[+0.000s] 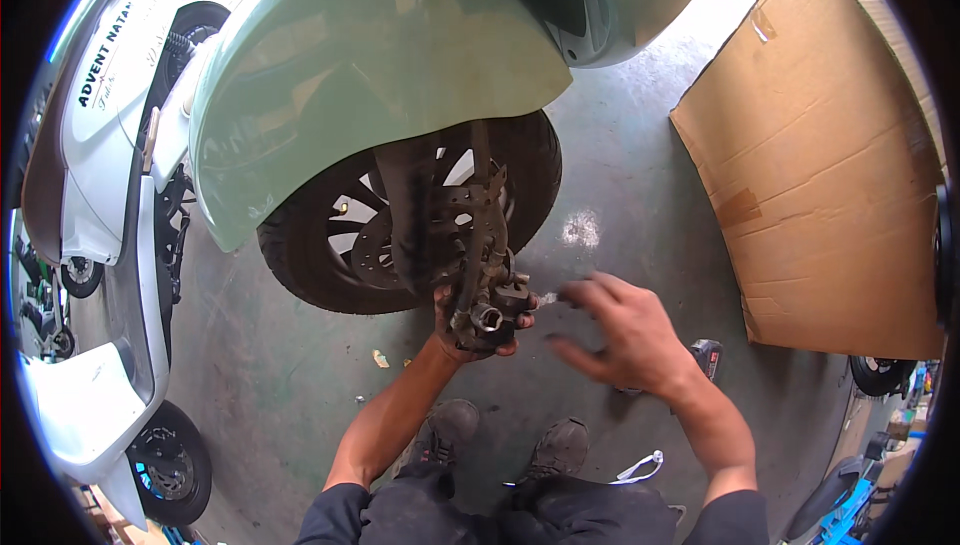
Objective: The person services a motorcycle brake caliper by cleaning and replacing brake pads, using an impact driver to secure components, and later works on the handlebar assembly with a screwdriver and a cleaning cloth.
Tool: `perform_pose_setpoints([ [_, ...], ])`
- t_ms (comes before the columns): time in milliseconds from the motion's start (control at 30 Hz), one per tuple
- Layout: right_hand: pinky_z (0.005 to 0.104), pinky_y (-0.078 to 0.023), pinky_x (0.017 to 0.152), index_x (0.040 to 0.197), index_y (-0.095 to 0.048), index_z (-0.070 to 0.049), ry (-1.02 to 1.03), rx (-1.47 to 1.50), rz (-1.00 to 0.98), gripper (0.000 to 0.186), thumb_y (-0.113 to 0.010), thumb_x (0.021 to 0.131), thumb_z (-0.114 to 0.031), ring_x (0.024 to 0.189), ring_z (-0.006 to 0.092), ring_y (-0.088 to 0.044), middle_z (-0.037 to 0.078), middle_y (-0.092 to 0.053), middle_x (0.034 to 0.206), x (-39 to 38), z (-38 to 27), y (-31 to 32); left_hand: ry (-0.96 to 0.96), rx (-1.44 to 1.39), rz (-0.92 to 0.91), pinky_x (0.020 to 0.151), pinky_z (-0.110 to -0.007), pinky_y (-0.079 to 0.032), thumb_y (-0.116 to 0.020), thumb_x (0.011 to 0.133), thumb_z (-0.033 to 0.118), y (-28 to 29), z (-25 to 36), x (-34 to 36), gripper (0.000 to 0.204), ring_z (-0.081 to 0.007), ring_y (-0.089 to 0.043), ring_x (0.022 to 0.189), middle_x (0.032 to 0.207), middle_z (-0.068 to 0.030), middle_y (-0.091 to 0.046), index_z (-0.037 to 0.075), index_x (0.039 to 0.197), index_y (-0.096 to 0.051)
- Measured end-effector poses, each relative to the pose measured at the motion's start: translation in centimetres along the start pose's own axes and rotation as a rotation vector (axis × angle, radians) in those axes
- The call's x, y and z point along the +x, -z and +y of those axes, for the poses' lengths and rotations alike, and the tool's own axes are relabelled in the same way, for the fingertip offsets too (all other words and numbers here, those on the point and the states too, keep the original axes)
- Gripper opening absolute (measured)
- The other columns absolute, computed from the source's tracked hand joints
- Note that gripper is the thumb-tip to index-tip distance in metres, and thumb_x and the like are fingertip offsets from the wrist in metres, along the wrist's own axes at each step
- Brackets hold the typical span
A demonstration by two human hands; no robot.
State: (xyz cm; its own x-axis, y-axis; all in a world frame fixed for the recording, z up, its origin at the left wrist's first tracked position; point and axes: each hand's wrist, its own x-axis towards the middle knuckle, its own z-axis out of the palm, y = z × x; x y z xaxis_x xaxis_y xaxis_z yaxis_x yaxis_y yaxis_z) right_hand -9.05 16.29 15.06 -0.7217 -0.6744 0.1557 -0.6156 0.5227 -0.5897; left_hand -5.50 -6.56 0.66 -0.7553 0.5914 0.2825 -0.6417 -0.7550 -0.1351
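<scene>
My left hand grips a dark, grimy brake caliper from beneath, low in front of the front wheel of a pale green scooter. A metal socket-like end on the assembly faces me. A brake disc shows behind the dark fork leg. Just right of the caliper, my right hand is raised with thumb and fingers apart, its fingertips slightly blurred near a small shiny part.
Parked white scooters line the left. A large cardboard sheet stands at right. A tool lies partly behind my right hand; a silvery object is on the floor by my shoes.
</scene>
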Motion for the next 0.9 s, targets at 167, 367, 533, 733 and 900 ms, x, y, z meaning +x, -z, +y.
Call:
perform_pose_setpoints([
  [167, 0.0403, -0.051, 0.058, 0.091, -0.053, -0.006, 0.275, -0.258, -0.137, 0.025, -0.064, 0.085, -0.028, 0.075, 0.0288, -0.065, 0.01, -0.059, 0.085, 6.5, -3.7, -1.1, -0.297, 0.484, 0.469, 0.08, -0.053, -0.054, -0.063, 0.077, 0.056, -1.0, -0.1, -1.5, 0.08, -0.0312, -0.06, 0.109, 0.124, -0.0141, -0.057, 0.009, 0.138, -0.041],
  [367, 0.0438, -0.047, 0.055, 0.083, -0.055, -0.003, 0.105, -0.105, -0.115, 0.023, -0.061, 0.087, -0.025, 0.062, 0.0338, -0.06, 0.012, -0.057, 0.071, 6.4, -3.3, -2.0, -0.245, 0.471, 0.347, 0.086, -0.049, -0.053, -0.06, 0.083, 0.048, -1.7, -0.3, -2.0, 0.069, -0.0258, -0.062, 0.106, 0.122, -0.0116, -0.06, 0.009, 0.137, -0.043],
  [533, 0.0432, -0.045, 0.055, 0.083, -0.054, -0.003, 0.096, -0.105, -0.103, 0.027, -0.062, 0.087, -0.029, 0.062, 0.035, -0.059, 0.012, -0.056, 0.072, 5.6, -2.7, -2.1, -0.21, 0.536, 0.38, 0.086, -0.049, -0.053, -0.063, 0.082, 0.046, -2.4, -0.4, -1.8, 0.069, -0.0241, -0.063, 0.106, 0.122, -0.0103, -0.06, 0.008, 0.137, -0.043],
  [733, 0.0444, -0.042, 0.055, 0.082, -0.051, -0.002, 0.112, -0.041, -0.074, 0.016, -0.059, 0.083, -0.015, 0.062, 0.0361, -0.056, 0.014, -0.053, 0.072, 5.0, -2.3, -2.0, -0.254, 0.518, 0.385, 0.087, -0.049, -0.053, -0.065, 0.082, 0.044, -3.0, -0.4, -1.6, 0.068, -0.0236, -0.062, 0.107, 0.122, -0.0099, -0.06, 0.008, 0.136, -0.044],
  [900, 0.0432, -0.041, 0.053, 0.078, -0.049, -0.001, 0.073, -0.022, 0.053, 0.011, -0.05, 0.085, -0.01, 0.056, 0.0379, -0.053, 0.017, -0.051, 0.065, 5.2, -2.0, -3.6, -0.252, 0.483, 0.429, 0.088, -0.047, -0.052, -0.066, 0.081, 0.042, -2.8, -0.6, -1.8, 0.067, -0.0227, -0.063, 0.104, 0.12, -0.0101, -0.061, 0.007, 0.134, -0.046],
])
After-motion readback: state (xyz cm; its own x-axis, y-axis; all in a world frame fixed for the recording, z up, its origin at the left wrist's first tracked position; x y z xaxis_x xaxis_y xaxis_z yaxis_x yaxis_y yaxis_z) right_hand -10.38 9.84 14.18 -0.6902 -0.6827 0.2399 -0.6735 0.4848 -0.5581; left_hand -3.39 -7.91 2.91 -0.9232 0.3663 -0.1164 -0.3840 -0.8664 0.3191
